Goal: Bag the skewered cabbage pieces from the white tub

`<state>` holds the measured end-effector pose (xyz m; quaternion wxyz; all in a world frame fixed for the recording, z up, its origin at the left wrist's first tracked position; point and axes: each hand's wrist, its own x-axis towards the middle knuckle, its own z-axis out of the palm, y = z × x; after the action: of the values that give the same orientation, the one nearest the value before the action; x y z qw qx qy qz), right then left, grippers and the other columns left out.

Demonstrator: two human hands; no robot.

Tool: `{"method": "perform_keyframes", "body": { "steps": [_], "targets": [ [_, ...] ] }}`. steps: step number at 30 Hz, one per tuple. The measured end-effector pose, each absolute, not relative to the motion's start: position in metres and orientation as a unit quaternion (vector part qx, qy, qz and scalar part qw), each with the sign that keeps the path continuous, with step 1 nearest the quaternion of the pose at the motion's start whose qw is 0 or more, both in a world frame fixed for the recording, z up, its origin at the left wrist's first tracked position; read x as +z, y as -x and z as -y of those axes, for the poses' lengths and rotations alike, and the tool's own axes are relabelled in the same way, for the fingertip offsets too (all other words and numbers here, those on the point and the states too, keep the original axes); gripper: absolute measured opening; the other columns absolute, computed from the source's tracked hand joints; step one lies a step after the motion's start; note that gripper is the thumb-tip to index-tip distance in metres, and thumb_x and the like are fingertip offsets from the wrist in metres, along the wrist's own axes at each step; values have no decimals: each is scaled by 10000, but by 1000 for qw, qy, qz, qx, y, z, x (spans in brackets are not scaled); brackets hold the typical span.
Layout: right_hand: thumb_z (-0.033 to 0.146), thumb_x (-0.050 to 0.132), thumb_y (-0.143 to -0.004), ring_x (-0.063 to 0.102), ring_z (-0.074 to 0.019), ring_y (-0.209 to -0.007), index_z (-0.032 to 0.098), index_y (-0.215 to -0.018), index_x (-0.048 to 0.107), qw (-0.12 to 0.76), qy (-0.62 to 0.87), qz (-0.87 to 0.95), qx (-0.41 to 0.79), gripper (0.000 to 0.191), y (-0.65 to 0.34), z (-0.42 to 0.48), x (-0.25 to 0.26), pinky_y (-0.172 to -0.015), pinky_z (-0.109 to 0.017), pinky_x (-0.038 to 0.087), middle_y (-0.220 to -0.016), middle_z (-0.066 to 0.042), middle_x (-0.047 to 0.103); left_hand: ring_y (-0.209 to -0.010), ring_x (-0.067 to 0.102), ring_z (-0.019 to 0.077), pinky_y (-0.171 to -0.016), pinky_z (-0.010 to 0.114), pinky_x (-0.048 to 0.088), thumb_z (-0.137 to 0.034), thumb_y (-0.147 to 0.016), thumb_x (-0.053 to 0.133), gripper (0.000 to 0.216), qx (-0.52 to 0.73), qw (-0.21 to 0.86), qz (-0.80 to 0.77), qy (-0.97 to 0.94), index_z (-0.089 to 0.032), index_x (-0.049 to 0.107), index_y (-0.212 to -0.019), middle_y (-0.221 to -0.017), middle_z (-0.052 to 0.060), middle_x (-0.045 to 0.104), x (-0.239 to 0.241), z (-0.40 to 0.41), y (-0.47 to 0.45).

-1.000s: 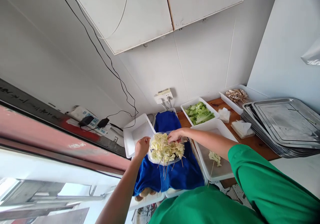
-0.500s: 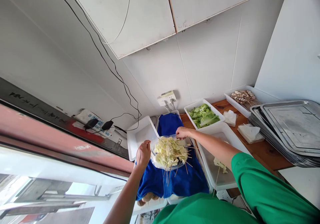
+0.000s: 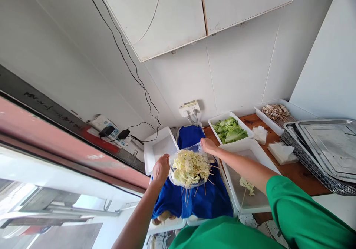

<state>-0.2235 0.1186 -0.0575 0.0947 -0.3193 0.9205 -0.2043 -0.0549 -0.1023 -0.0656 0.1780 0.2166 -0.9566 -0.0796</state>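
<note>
Both hands are on a clear plastic bag stuffed with pale cabbage skewers, their sticks poking out toward the person. The left hand is closed on the bag's near-left edge; the right hand pinches the far rim, fingers curled tight on the film. The bag sits between the two grips, on a blue cloth draped below them. This looks like the bag-handling step, with the mouth being spread or gathered; any next move calls for an even hold on both edges so the sticks don't pierce the film. Right of the right hand, a white tray holds one lone skewer. The bag's bottom is hidden, and the things under the cloth's near edge are hard to make out.
</note>
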Motion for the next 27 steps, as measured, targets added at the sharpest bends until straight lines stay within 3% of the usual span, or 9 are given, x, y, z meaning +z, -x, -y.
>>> {"method": "perform_keyframes", "body": {
  "steps": [3, 6, 10, 13, 17, 22, 27],
  "targets": [
    [107, 420, -925, 620, -208, -936, 104, -1056, 607, 57, 312, -920, -232, 227, 220, -128, -44, -792, -299, 448, -1000, -123, 671, -866, 641, 182, -693, 252, 423, -276, -962, 343, 293, -61, 165, 956, -234, -201, 607, -1063, -960, 77, 699, -61, 104, 51],
    [66, 432, -889, 619, -216, -941, 110, -1068, 609, 46, 306, -913, -266, 256, 220, -137, -34, -769, -272, 428, -1012, -138, 676, -875, 643, 184, -687, 251, 423, -279, -966, 320, 307, -32, 132, 965, -222, -208, 596, -1078, -983, 84, 692, -58, 107, 48],
    [132, 437, -908, 609, -139, -630, 116, -929, 653, 100, 285, -901, -313, 218, 226, -140, -27, -583, -224, 429, -754, -73, 681, -835, 656, 218, -655, 271, 421, -248, -943, 351, 291, 19, 14, 977, -213, -190, 615, -1050, -925, 107, 695, -57, 110, 51],
    [204, 430, -933, 535, -103, -488, 101, -929, 648, 132, 276, -891, -334, 241, 226, -141, -29, -485, -210, 399, -661, -47, 655, -868, 657, 227, -674, 280, 428, -240, -944, 335, 312, 18, 16, 975, -219, -190, 610, -1084, -933, 115, 693, -57, 109, 54],
    [303, 500, -921, 592, -106, -597, 128, -1044, 636, 121, 308, -880, -340, 254, 215, -142, -30, -535, -194, 427, -810, -53, 701, -899, 654, 227, -687, 288, 437, -267, -960, 284, 358, 11, 86, 966, -242, -197, 576, -1155, -965, 116, 687, -58, 100, 60],
    [177, 385, -943, 639, -150, -896, 174, -1162, 613, 41, 347, -892, -287, 316, 194, -136, -29, -772, -224, 441, -1067, -69, 699, -809, 669, 256, -658, 320, 456, -255, -957, 249, 375, 11, 71, 959, -274, -119, 548, -1138, -823, 144, 676, -62, 88, 72],
    [163, 402, -924, 658, -224, -904, 155, -1034, 666, 11, 358, -913, -198, 286, 187, -134, -30, -758, -275, 438, -966, -113, 717, -908, 657, 265, -718, 340, 476, -146, -916, 307, 335, 47, 33, 976, -211, -114, 570, -1121, -988, 167, 657, -59, 91, 76]
  ]
}}
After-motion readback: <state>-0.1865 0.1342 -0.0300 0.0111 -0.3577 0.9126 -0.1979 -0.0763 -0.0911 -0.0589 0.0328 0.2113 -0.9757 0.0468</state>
